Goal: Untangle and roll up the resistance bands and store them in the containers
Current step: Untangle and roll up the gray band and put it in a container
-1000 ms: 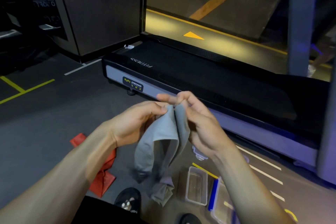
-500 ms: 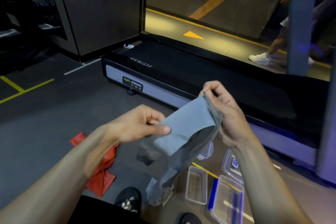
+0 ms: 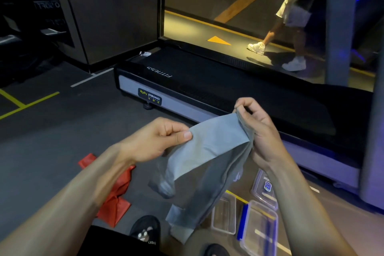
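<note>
A wide grey resistance band (image 3: 209, 151) is stretched between both hands in mid-air, its loose end hanging down toward the floor. My left hand (image 3: 158, 139) pinches the band's left edge between thumb and fingers. My right hand (image 3: 257, 129) pinches the band's upper right end. A crumpled red band (image 3: 116, 199) lies on the floor under my left forearm. Clear plastic containers sit on the floor at lower right: a small one (image 3: 224, 216), a larger one with blue clips (image 3: 259, 228), and a lid (image 3: 265, 189) with a blue label.
A black treadmill deck (image 3: 207, 85) runs across the floor just beyond my hands. My dark shoes (image 3: 145, 230) are at the bottom edge. Behind the glass, a person (image 3: 291, 18) in white sneakers walks along a lit lane. Yellow lines mark the grey floor at left.
My hands have moved apart, spreading the grey band wider. A person has walked further into view behind the glass.
</note>
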A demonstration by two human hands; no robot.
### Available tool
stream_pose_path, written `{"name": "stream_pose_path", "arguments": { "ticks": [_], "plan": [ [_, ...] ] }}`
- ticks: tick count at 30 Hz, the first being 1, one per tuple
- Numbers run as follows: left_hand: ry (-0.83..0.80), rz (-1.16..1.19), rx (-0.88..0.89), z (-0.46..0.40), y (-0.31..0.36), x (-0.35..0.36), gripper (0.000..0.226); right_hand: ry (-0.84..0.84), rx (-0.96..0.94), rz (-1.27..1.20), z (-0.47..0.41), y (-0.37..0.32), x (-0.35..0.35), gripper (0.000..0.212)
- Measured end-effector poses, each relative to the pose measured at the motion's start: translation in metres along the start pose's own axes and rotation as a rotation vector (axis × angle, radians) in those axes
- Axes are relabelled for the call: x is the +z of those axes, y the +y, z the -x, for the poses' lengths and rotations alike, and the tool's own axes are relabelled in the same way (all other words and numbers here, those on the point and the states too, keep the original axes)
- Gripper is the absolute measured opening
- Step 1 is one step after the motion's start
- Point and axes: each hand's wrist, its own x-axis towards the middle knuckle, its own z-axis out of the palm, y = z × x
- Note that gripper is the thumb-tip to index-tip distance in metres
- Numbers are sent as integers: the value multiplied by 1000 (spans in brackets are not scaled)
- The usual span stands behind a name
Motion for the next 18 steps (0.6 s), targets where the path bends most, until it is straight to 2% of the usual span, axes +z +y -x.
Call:
{"name": "stream_pose_path", "arguments": {
  "ticks": [5, 7, 10, 11, 14, 18],
  "plan": [
    [21, 22, -8, 0, 3, 2, 41, -3, 7, 40, 1, 2, -3, 6],
    [56, 177, 1, 1, 6, 2, 43, -27, 8, 100, 1, 4, -4, 5],
    [117, 472, 39, 2, 10, 3, 69, -122, 34, 158, 3, 5, -1, 10],
    [118, 522, 39, 2, 12, 4, 71, -159, 50, 129, 4, 5, 1, 10],
    [60, 587, 3, 0, 13, 8, 63, -248, 59, -57, 4, 3, 8, 9],
    [2, 559, -46, -2, 13, 14, 32, -340, 39, -232, 8, -4, 21, 10]
  ]
}}
